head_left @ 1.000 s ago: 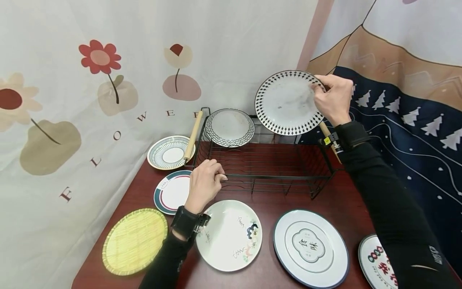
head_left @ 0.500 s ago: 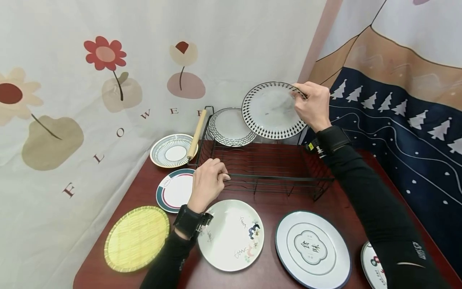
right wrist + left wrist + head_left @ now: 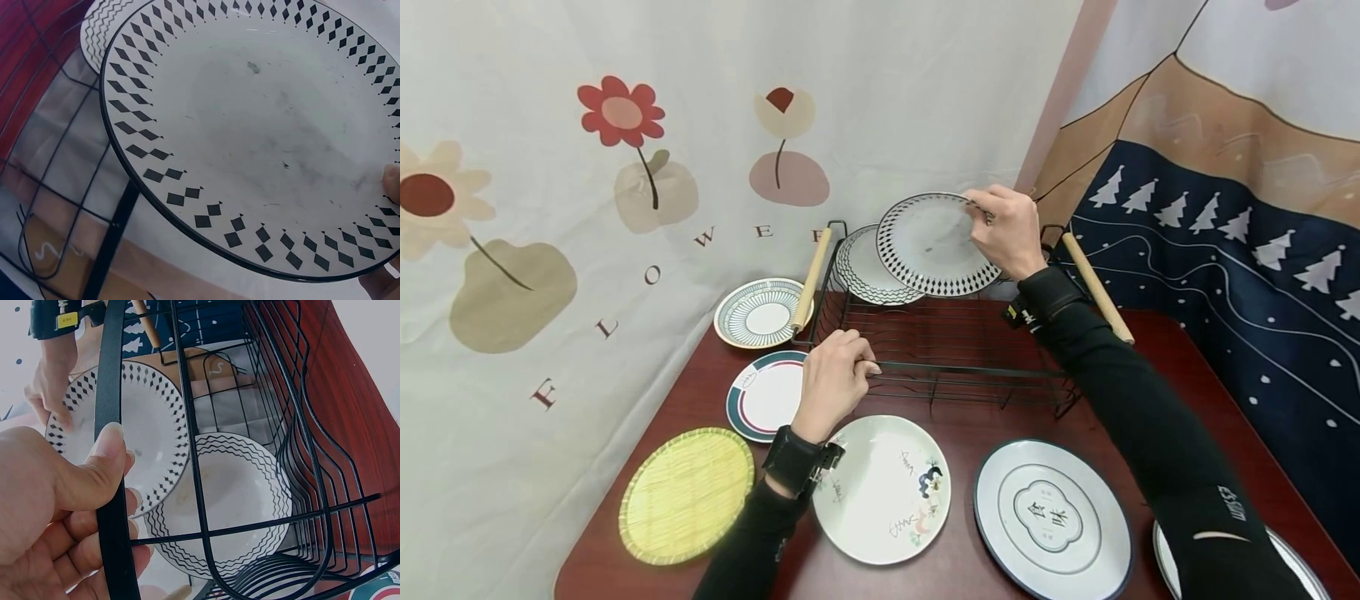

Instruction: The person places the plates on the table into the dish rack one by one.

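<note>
The right hand [image 3: 1011,233] pinches the rim of a round white plate [image 3: 932,244] that has a border of small black diamonds. The plate is held upright and a little tilted over the back part of the black wire rack [image 3: 955,350]. Just behind it, at the back left of the rack, a second plate [image 3: 859,271] with black wavy lines stands on its edge. The left hand [image 3: 831,383] grips the thin metal bar at the front of the rack, with the fingers curled around it. The rack has two smooth wooden handles [image 3: 811,268] at its ends. It stands on a dark red table [image 3: 1180,367], and flat plates lie in front of the rack. A round woven yellow mat [image 3: 685,496] lies to the front left of it.
</note>
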Demonstrator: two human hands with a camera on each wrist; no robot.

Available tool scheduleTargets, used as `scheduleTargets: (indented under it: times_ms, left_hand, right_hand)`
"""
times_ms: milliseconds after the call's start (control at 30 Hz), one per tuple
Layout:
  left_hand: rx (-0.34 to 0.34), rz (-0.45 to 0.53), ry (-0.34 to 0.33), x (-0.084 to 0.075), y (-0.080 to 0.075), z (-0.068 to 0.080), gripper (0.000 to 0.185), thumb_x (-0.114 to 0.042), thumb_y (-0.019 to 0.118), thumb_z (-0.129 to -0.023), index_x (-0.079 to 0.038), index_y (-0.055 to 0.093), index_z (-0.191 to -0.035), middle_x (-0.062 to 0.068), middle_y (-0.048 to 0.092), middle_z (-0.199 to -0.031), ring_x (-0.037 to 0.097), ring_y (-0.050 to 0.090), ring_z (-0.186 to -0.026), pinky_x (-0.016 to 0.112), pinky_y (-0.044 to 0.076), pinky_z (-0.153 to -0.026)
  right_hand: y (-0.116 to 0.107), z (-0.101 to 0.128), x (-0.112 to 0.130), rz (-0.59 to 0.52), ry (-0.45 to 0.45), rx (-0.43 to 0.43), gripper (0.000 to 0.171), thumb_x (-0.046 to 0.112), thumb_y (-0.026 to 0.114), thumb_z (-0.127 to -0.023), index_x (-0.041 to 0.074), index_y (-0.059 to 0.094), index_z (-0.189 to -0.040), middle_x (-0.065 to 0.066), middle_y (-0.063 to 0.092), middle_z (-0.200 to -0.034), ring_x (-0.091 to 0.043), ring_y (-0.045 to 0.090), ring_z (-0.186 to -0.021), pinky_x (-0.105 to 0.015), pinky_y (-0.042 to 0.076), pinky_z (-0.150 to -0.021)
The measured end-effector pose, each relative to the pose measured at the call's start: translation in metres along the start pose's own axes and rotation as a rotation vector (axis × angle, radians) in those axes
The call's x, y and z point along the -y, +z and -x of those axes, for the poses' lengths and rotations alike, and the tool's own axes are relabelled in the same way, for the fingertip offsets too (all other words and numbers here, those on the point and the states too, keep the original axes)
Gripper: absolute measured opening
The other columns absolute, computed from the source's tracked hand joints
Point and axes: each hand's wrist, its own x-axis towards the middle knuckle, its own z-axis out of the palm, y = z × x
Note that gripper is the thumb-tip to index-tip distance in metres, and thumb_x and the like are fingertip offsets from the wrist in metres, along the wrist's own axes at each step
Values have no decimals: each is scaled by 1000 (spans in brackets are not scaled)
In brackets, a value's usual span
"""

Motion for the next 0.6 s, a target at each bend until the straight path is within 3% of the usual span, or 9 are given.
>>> scheduleTargets:
  times_ms: [233,600]
  left_hand:
    - [-8,3,-4,1,1,1,18,-15,86,-79,-17,70,-73,-4,60,-73,18,60,-70,33,49,-56]
    - [-17,-2,6,1,2,1,17,-15,86,-79,-18,70,-73,-4,60,-73,17,59,-70,31,48,-55]
  right_hand:
    - [19,1,4,34,-31,34,24,-2,61,-92,3,79,-108,-18,73,-90,-33,67,-70,-46,53,-66]
    - [45,6,10,85,-85,112,22,-1,62,-94,2,77,-111,-17,68,-87,-33,66,-74,-47,55,-68]
